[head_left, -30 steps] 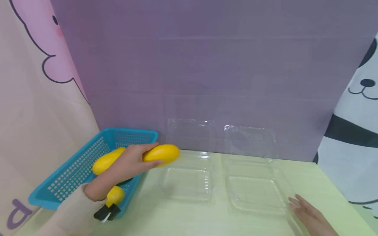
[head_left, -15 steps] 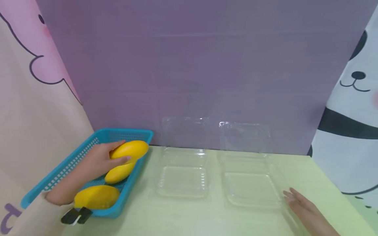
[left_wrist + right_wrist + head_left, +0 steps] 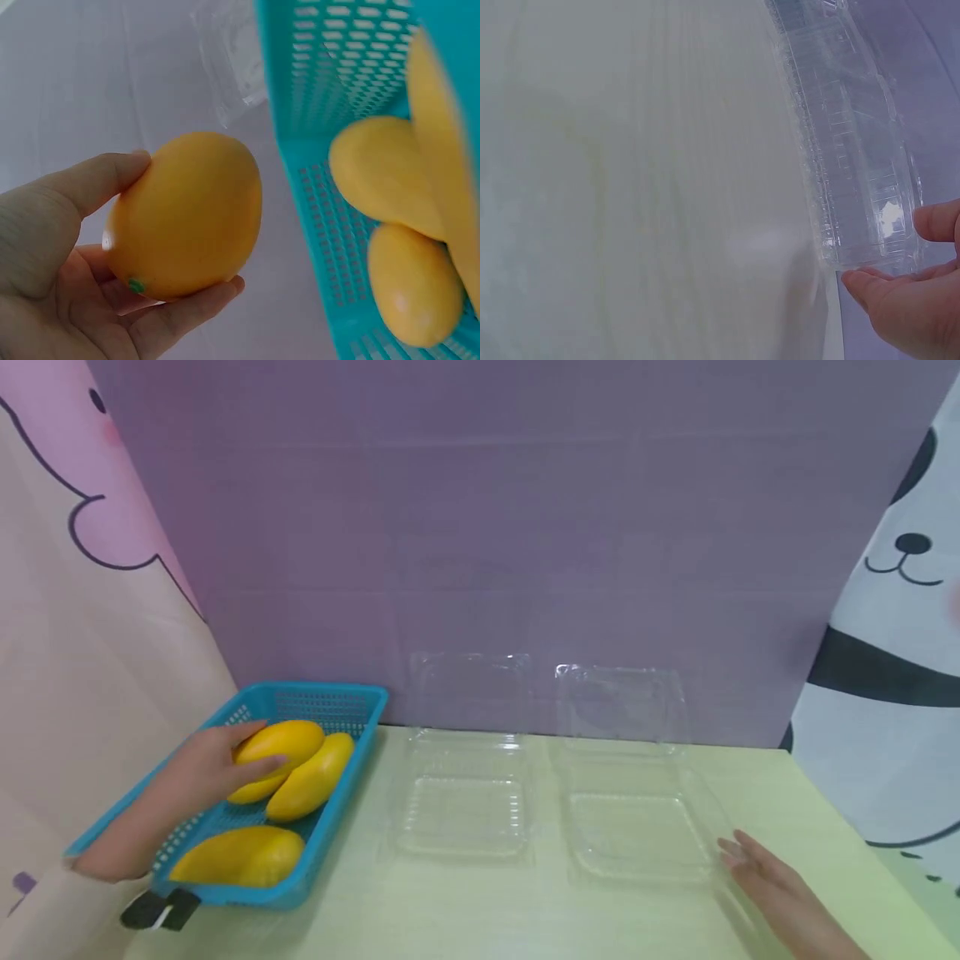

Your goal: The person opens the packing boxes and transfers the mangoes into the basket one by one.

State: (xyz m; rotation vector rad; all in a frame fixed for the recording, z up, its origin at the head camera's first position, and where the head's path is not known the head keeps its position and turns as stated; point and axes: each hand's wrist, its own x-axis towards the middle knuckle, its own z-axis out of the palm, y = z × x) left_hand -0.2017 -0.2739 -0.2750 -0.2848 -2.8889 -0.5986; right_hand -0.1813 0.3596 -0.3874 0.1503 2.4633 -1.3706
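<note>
My left hand (image 3: 197, 768) holds a yellow mango (image 3: 283, 742) over the blue basket (image 3: 347, 814), the thumb on one side and fingers on the other. In the left wrist view, the mango's green stem spot faces the camera. Below it in the basket lie several more mangoes, among them a slanted mango (image 3: 315, 777) and a front mango (image 3: 242, 856). At the right, my right hand (image 3: 776, 885) has its fingertips at the edge of a clear plastic clamshell container (image 3: 855, 150); in the right wrist view, thumb and fingers lie either side of its corner.
A second clear clamshell container (image 3: 465, 852) stands between the basket and the right-hand one. Both have lids raised at the back, against the purple backdrop (image 3: 480, 543). A black clip-like piece (image 3: 160, 910) sits by the left sleeve. The tabletop (image 3: 480, 910) is pale green.
My left hand, with the mango, has moved left from near the left container to over the basket. The view has shifted slightly; my right hand stays by its container.
</note>
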